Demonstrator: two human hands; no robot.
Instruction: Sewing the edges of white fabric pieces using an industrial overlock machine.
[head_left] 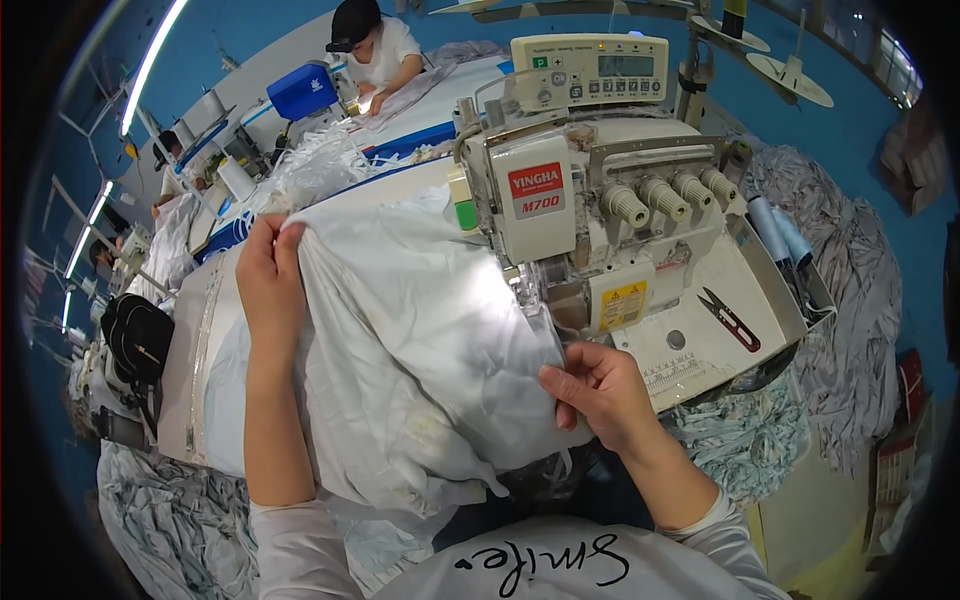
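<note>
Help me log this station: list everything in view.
cloth: apparently one, white, before machine
machine: one, white, centre right
knobs: four, cream, machine front
snips: one, dark red and black, machine bed
spools: two, blue, right tray
bag: one, black, left
fabric heaps: several, greyish, both sides
far machine: one, blue, upper left
people: at least two, nearest in white, upper left
lamps: several, white, upper left
left hand: one, bare, cloth's upper left
right hand: one, bare, cloth's right edge
</note>
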